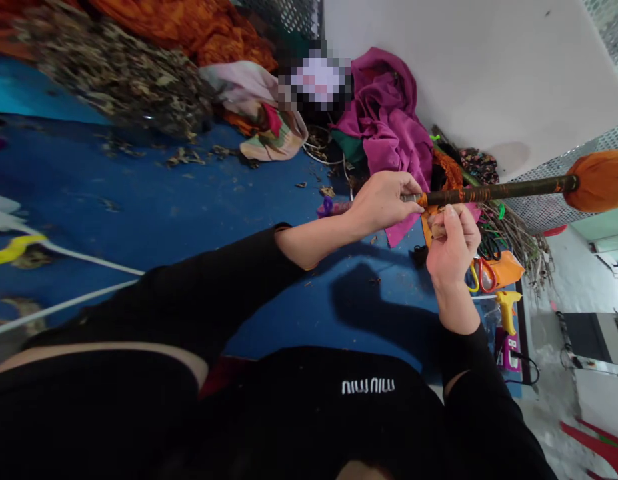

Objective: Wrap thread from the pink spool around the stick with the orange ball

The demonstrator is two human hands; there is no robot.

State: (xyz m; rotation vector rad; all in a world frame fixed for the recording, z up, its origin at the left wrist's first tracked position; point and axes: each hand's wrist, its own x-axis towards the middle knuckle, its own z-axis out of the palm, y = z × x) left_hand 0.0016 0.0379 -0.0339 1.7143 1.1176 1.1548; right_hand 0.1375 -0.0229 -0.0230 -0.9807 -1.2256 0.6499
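Note:
My left hand point(383, 199) is closed round the near end of a long dark stick point(493, 193) that points to the right and ends in an orange fabric ball point(601, 179). An orange strip is wound on the stick just beside my fingers. Just below it, my right hand point(453, 243) pinches a small pale piece I cannot make out, its fingertips touching the orange wrap on the stick. Both arms wear black sleeves.
A blue mat point(189, 200) covers the floor. A heap of dried leaves point(119, 73) and orange cloth point(199, 27) lie at the back left, magenta cloth point(389, 113) in the middle. Scissors point(481, 275), a yellow glue gun point(507, 310) and twigs point(519, 237) lie at the right.

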